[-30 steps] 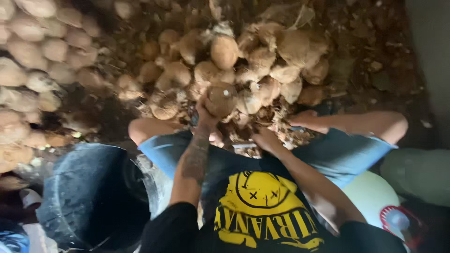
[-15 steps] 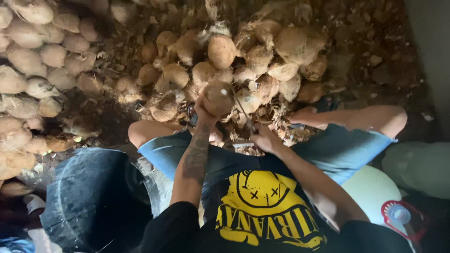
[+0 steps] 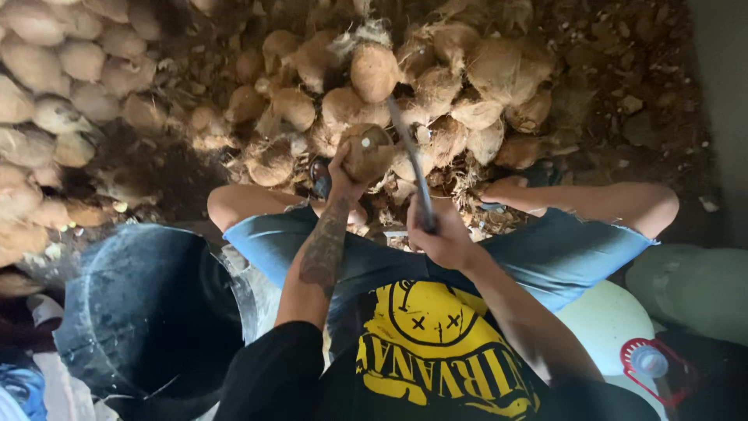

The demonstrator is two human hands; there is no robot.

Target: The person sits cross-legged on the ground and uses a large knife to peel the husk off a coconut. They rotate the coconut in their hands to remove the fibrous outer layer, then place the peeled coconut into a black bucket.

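my left hand (image 3: 343, 173) grips a brown husked coconut (image 3: 368, 151); my right hand (image 3: 441, 238) clenches a long grey blade (image 3: 408, 160) touching it, beside a dark round bucket (image 3: 148, 312)

We hold one husked coconut (image 3: 368, 151) in our left hand (image 3: 343, 175), a long blade (image 3: 411, 160) gripped in our right hand (image 3: 441, 238), before a heaped coconut pile (image 3: 436, 86), black bucket (image 3: 148, 312) at left.

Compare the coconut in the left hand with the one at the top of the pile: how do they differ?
The held coconut is lifted off the ground in the left hand; the pile-top coconut rests among others. The held one shows a pale spot on its end; the pile-top one carries a tuft of loose fibre. The blade in the right hand lies beside the held one only. Both are brown and husky.
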